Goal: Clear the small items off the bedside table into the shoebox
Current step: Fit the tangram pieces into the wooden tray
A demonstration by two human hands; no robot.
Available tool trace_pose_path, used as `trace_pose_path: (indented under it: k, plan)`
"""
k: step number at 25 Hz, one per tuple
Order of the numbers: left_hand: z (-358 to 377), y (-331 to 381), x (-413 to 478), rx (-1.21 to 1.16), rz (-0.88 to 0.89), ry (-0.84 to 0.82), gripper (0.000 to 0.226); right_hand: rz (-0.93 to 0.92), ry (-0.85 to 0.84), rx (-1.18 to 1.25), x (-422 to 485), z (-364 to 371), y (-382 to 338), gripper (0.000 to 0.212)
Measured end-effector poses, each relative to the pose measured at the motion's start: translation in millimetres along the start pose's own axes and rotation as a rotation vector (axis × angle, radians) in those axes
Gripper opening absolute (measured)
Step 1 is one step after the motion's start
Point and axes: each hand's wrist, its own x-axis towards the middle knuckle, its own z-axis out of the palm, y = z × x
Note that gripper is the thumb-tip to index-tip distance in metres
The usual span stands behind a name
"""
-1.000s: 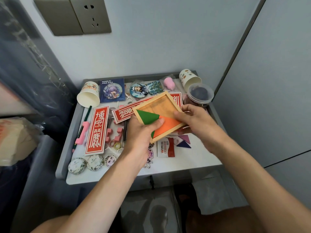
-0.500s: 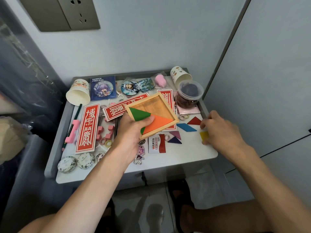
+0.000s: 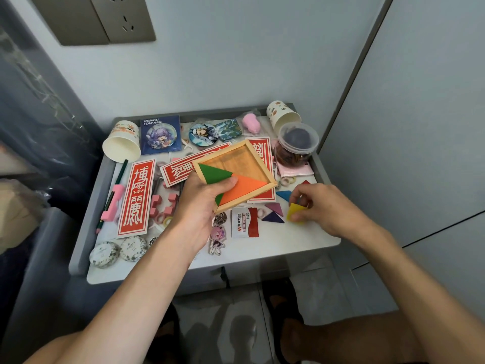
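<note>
The left hand [image 3: 199,206] grips the tray [image 3: 244,158] over the table [image 3: 301,243], the right hand [image 3: 325,208] pinches the yellow piece [image 3: 295,212], which probably must next be fitted into the tray.

free: bedside table [image 3: 288,245] front strip | blocked: jar [image 3: 296,151], paper cup [image 3: 282,115] rear-right

Left hand [image 3: 199,206] raised, fingers curled gripping; right hand [image 3: 325,206] lower, fingertips pinching.

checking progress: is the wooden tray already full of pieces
No, the wooden tray holds only a green triangle and an orange triangle, with bare wood beside them.
</note>
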Motion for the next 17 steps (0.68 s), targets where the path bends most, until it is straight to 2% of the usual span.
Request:
trace_pose_path:
  k: [4,8,10,17]
  plan:
    - [-3,0,0,0.008,0.009,-0.004,0.033,-0.048,-0.071,-0.025,1,16,-12,0.024]
    - [-5,0,1,-0.003,0.008,0.004,0.037,-0.136,0.115,-0.212,-4,30,-23,0.029]
    - [-6,0,1,-0.005,0.006,0.010,0.039,-0.172,0.145,-0.229,-5,32,-26,0.032]
    - [-7,-3,0,-0.007,0.005,0.006,0.031,-0.044,0.088,-0.300,-5,34,-31,0.033]
